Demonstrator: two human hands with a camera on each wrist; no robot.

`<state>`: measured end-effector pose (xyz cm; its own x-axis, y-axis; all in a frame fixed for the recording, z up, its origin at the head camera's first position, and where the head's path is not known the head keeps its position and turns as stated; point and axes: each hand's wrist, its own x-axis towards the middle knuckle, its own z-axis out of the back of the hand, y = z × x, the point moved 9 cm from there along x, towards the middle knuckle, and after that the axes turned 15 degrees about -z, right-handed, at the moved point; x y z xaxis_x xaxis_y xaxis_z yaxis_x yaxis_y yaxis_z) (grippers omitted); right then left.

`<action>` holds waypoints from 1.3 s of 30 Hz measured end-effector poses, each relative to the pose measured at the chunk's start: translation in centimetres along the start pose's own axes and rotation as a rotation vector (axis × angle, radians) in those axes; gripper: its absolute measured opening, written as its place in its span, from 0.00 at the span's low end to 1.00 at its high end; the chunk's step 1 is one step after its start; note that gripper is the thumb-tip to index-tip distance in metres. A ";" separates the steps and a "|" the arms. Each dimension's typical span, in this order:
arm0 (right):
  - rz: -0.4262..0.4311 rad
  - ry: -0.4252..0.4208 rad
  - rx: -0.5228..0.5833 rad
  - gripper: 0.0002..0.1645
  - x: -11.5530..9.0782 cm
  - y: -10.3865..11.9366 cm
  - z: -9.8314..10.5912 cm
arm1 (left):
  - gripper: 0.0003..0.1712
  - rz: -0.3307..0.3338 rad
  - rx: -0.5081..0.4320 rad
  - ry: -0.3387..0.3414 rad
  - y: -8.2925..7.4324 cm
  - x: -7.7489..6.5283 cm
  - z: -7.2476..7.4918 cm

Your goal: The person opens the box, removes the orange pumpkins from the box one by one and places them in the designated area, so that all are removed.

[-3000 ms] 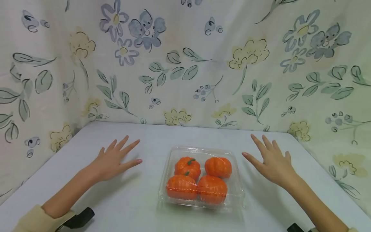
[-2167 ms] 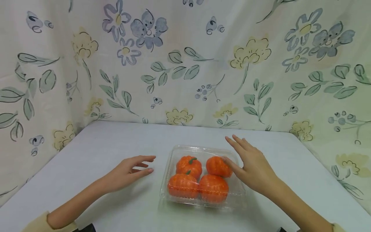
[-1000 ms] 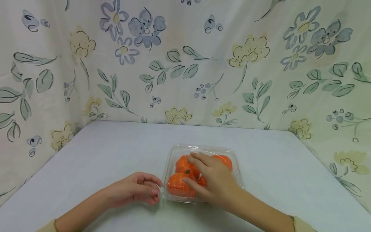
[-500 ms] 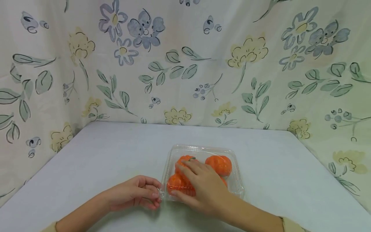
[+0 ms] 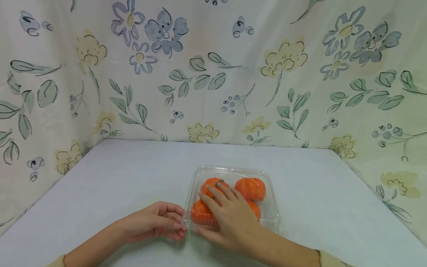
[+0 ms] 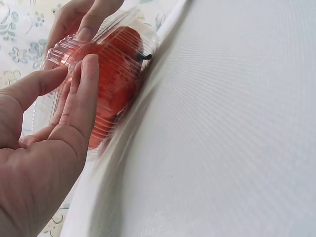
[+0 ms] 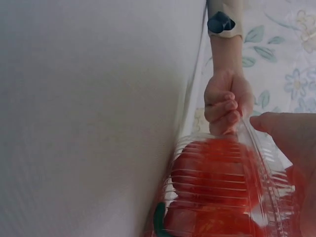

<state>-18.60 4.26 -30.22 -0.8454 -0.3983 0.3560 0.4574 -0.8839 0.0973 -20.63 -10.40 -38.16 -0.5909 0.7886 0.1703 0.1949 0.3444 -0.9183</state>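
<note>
A clear plastic clamshell container [image 5: 275, 215] sits on the white table with several small orange pumpkins inside, among them one at the back right [image 5: 250, 189] and one with a green stem [image 5: 211, 182]. At its front left corner my left hand [image 5: 153, 221] pinches the plastic rim between thumb and fingers, as the left wrist view also shows. My right hand [image 5: 233, 218] lies over the lid with its fingers spread and fairly straight, its thumb along the front edge. It partly hides the front pumpkins. In the right wrist view the ribbed container wall [image 7: 212, 182] shows close up.
The white table [image 5: 150, 167] reaches back to a curtain [image 5: 207, 92] printed with flowers and leaves, which also hangs along both sides. A dark wrist device [image 7: 220, 22] sits on the left sleeve.
Both hands came in from the sides. The left took hold of the container's front left corner; the right moved left across the lid and down toward its front edge. The container stays in place.
</note>
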 end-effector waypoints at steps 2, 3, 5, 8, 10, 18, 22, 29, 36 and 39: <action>0.007 -0.020 -0.019 0.46 0.0 0.1 0.0 | 0.12 -0.005 0.009 -0.004 0.1 0.1 0.0; 0.011 -0.033 -0.027 0.46 -0.1 0.1 0.1 | 0.12 -0.005 0.014 -0.008 0.1 0.1 0.1; 0.021 -0.061 -0.045 0.46 -0.1 0.3 0.1 | 0.12 -0.008 0.022 -0.017 0.2 0.2 0.0; 0.040 -0.098 -0.064 0.46 -0.2 0.4 0.2 | 0.11 -0.011 0.030 -0.035 0.2 0.2 0.0; 0.051 -0.111 -0.070 0.46 -0.3 0.5 0.3 | 0.10 -0.018 0.036 -0.047 0.2 0.2 0.0; 0.066 -0.133 -0.087 0.44 -0.1 0.7 0.1 | 0.10 -0.061 0.054 -0.076 0.1 0.2 0.0; 0.074 -0.146 -0.091 0.42 -0.1 0.7 0.1 | 0.11 -0.082 0.052 -0.071 0.2 0.4 0.0; 0.090 -0.169 -0.119 0.42 -0.2 0.8 0.1 | 0.10 -0.121 0.063 -0.062 0.0 0.6 -0.1; 0.100 -0.183 -0.125 0.41 -0.3 0.9 0.3 | 0.09 -0.129 0.133 -0.088 -0.1 0.6 0.2; 0.105 -0.180 -0.117 0.40 -0.2 1.0 0.2 | 0.07 -0.114 0.172 -0.102 -0.1 0.6 0.4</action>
<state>-17.93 3.53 -29.99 -0.7273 -0.4486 0.5194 0.4961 -0.8666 -0.0539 -21.34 -10.16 -38.16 -0.6795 0.6905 0.2478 -0.0092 0.3298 -0.9440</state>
